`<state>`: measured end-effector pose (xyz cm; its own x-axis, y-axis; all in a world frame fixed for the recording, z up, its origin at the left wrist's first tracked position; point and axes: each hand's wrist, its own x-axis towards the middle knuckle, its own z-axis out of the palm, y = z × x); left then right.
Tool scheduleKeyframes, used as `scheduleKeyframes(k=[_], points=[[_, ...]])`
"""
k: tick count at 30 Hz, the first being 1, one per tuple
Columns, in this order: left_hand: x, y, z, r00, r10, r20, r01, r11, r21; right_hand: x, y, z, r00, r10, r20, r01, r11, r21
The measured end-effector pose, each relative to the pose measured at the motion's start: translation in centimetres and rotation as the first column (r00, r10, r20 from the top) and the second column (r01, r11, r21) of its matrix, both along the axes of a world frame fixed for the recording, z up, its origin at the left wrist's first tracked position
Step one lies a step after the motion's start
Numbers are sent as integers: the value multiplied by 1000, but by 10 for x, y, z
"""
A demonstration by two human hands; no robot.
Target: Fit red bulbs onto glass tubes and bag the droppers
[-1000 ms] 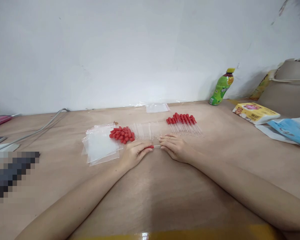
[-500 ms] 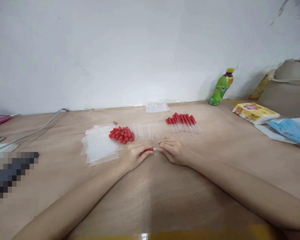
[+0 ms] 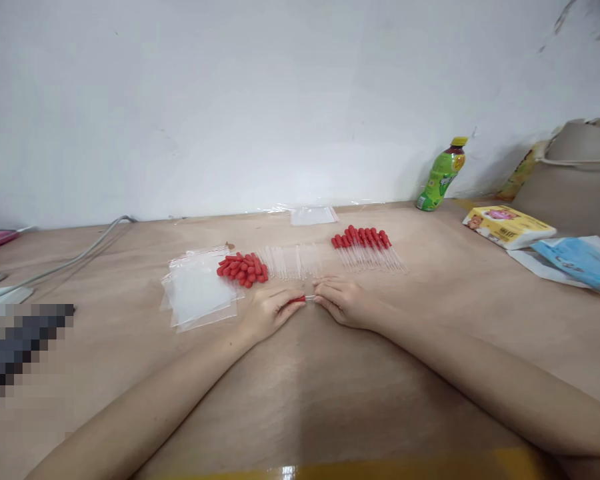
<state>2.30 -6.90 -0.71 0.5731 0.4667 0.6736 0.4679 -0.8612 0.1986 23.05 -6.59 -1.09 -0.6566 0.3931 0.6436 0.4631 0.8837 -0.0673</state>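
Note:
Between finger and thumb, my left hand (image 3: 273, 310) pinches a red rubber dropper bulb (image 3: 297, 300). My right hand (image 3: 344, 301) grips a clear glass tube (image 3: 310, 298), whose end meets the bulb's open end; how deep it sits inside cannot be made out. Just beyond my left hand lies a heap of loose red bulbs (image 3: 243, 269). Beside the heap is a row of bare clear tubes (image 3: 293, 261). Past my right hand, several droppers with red bulbs on clear tubes (image 3: 363, 243) lie in a row.
Clear zip bags (image 3: 200, 293) lie left of the bulbs, and another bag (image 3: 314, 215) lies by the wall. A green drink bottle (image 3: 441, 177), a yellow tissue pack (image 3: 510, 225) and a blue packet (image 3: 580, 263) stand or lie to the right. A grey cable (image 3: 87, 252) crosses the left side.
My right hand has come slightly closer to my left, and less of the clear tube shows between them. The left hand keeps its pinch on the bulb.

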Motion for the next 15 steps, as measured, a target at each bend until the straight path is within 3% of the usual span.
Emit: scheduleKeyframes(k=[6, 9, 11, 13, 15], points=[[0, 1, -1, 998, 68, 0, -68, 997, -26, 5, -9, 20, 946, -261, 194, 238, 962, 133], [-1, 0, -1, 985, 174, 11, -172, 980, -99, 14, -5, 31, 884, -426, 194, 425, 904, 51], [-1, 0, 0, 979, 202, -8, -201, 969, -141, 22, 6, 37, 808, -573, 134, 587, 803, -107], [-2, 0, 1, 985, 166, -56, -173, 972, -158, 30, 23, 41, 688, -718, 103, 716, 649, -257], [-1, 0, 1, 988, 119, -97, -134, 978, -160, 36, 40, 40, 562, -819, 114, 804, 508, -310]])
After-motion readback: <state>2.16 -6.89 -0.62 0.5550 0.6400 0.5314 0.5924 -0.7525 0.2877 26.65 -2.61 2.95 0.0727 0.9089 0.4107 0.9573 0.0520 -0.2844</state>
